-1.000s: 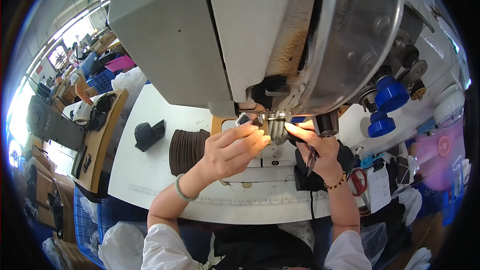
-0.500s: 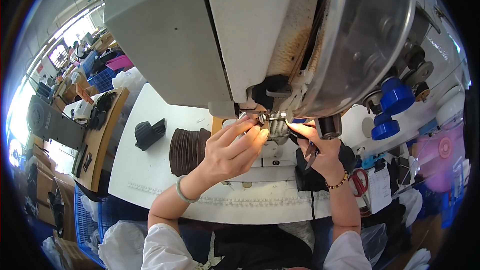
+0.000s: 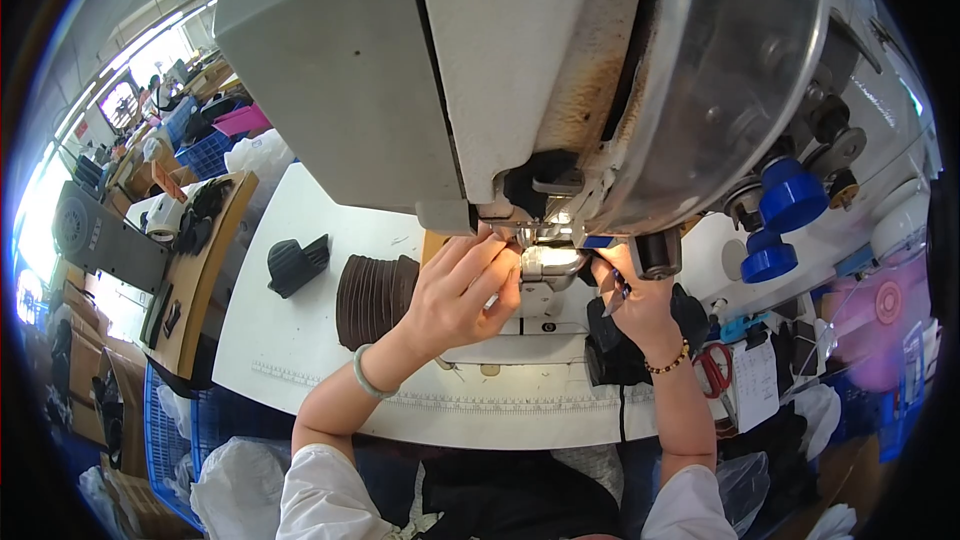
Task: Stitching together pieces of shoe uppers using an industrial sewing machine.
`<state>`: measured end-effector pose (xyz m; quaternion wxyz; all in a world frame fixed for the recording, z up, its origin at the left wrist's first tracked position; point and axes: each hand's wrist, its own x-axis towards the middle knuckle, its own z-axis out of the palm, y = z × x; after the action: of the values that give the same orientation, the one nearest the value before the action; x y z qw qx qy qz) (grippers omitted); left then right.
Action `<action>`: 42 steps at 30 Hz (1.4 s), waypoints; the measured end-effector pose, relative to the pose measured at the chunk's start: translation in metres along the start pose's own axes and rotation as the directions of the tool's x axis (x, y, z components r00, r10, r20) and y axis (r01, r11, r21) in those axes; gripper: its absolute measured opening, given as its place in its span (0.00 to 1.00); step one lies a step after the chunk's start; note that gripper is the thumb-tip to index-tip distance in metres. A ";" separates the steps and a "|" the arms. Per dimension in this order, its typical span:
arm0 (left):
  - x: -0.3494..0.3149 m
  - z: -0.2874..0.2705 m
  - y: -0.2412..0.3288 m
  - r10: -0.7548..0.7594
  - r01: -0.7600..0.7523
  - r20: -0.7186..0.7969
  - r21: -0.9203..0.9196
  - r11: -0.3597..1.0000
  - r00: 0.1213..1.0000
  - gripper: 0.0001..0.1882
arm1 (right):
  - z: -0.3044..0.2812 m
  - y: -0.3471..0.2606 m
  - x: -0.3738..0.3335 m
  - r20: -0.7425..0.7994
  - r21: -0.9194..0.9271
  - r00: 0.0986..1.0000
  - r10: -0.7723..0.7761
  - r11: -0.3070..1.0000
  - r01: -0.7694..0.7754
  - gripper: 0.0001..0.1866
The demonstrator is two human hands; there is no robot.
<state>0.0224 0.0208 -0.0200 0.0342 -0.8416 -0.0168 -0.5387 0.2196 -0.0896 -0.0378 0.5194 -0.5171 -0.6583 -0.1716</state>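
Observation:
My left hand point(image 3: 462, 292), a pale bangle on its wrist, is at the left of the sewing machine's needle area point(image 3: 535, 235). Its fingers are curled together, and whatever their tips hold is hidden. On the other side, my right hand point(image 3: 640, 308) grips small pointed thread snips point(image 3: 617, 290), the blades showing by its fingers. A rounded metal machine bed point(image 3: 553, 268) shines between both hands. Below my right hand lies a black folded piece point(image 3: 605, 362) with a thin cord hanging down. Left of my left hand stands a row of dark brown flat pieces point(image 3: 375, 302).
The large grey machine head point(image 3: 340, 70) overhangs the white table point(image 3: 290, 340). A black folded piece point(image 3: 297, 265) rests at the left. Red-handled scissors point(image 3: 714, 370), a written sheet point(image 3: 755, 380) and a pink fan point(image 3: 885, 305) are at the right. A blue basket point(image 3: 168, 445) stands lower left.
My right hand has drawn slightly down and away from the needle area, and the rounded metal bed shows more. My left hand has shifted a little left, its fingers curling more.

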 end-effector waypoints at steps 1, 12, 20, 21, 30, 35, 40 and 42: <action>0.001 0.000 0.000 -0.018 0.018 0.003 -0.003 1.000 1.000 0.13 | 0.001 0.000 0.000 0.009 -0.021 1.000 0.003 1.000 -0.003 0.15; 0.004 0.000 0.001 -0.065 0.065 0.005 -0.042 0.997 0.998 0.13 | -0.004 -0.002 0.000 0.080 -0.031 0.993 -0.092 0.995 0.095 0.17; 0.003 -0.001 -0.002 -0.078 0.079 0.016 -0.061 0.995 0.997 0.12 | -0.007 -0.008 0.003 0.104 -0.023 0.993 -0.050 0.998 0.053 0.19; 0.003 -0.002 -0.001 -0.078 0.079 0.018 -0.061 0.995 0.997 0.12 | -0.006 -0.008 0.005 0.100 -0.024 0.992 -0.073 0.997 0.076 0.19; 0.003 0.000 0.000 -0.039 0.039 0.006 -0.076 0.996 0.999 0.13 | -0.009 -0.010 -0.003 0.177 0.050 0.982 0.060 0.996 -0.070 0.20; -0.002 0.001 -0.005 -0.080 0.080 0.016 -0.023 0.997 0.997 0.12 | -0.020 -0.021 0.012 0.178 -0.019 0.983 0.053 0.999 -0.050 0.24; -0.004 0.000 -0.007 -0.127 0.129 0.028 -0.052 0.990 0.991 0.12 | -0.057 -0.028 0.008 0.201 0.003 0.923 0.330 0.941 -0.337 0.14; -0.003 0.001 -0.005 -0.134 0.136 0.029 -0.053 0.989 0.990 0.12 | -0.056 -0.035 -0.010 0.256 -0.161 0.864 0.432 0.901 -0.403 0.13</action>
<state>0.0217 0.0258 -0.0232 -0.0258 -0.8460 -0.0593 -0.5293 0.2178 -0.1517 -0.0130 0.4165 -0.6925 -0.5889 -0.0120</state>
